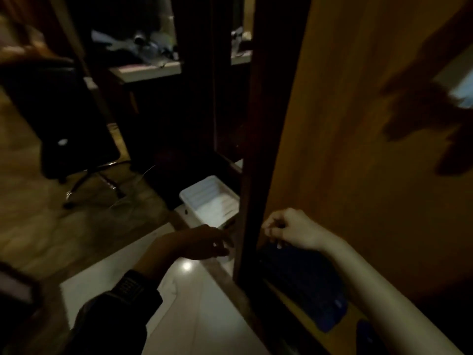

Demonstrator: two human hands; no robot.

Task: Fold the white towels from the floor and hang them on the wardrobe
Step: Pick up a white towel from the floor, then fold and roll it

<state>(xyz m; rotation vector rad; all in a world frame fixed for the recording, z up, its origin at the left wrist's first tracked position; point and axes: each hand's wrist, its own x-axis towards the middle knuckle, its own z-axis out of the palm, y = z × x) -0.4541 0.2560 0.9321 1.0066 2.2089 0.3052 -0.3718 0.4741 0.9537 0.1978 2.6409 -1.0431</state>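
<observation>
Dim room. Wardrobe [358,149] door fills the right of frame. White tub [212,201] on floor [199,316] at centre, chair [66,119] upper left. Your left hand [204,243] hangs released; right hand [289,228] clenched, grip contents unclear. No towel identifiable.

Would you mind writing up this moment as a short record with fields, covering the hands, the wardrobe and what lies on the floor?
view: head camera, dim and blurred
left hand: reaches forward low beside the wardrobe's dark edge, fingers relaxed, holding nothing visible
right hand: fingers curled in front of the wardrobe door; whether it pinches anything cannot be told
white bin: on the floor beyond the left hand
blue cloth: lies below the right forearm
office chair: left, further back
white towels: none clearly visible
</observation>
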